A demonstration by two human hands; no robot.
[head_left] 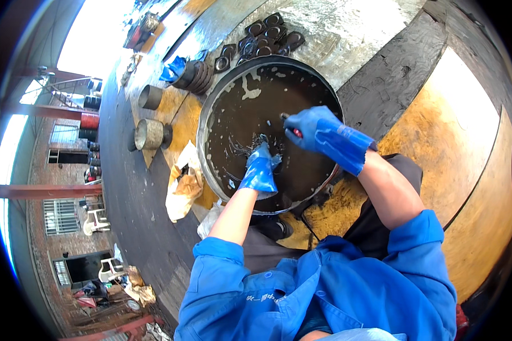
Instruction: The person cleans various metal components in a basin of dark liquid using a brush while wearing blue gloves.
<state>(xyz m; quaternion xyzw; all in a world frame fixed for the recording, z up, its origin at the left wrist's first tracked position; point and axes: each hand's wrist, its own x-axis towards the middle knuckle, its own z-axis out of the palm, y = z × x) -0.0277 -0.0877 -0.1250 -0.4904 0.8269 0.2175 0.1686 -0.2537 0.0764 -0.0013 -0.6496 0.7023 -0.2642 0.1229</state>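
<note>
Metal basin (206, 122), glossy dark liquid (301, 96), rubber gloves (324, 133)

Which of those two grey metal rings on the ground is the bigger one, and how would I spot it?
Start at the big round basin of dark oily liquid. Look to its left, past the crumpled yellowish bag, where two short metal cylinders lie on the dark ground. The larger ring is the nearer, pale and rust-flecked; the smaller ring lies beyond it.

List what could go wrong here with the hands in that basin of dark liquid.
1. The left hand dips in the dark liquid; it could perhaps run over the short glove cuff onto the bare forearm.
2. The basin sits close to the metal parts; splashes might reach them.
3. The right hand grips a small tool; wet gloves might slip.
</note>
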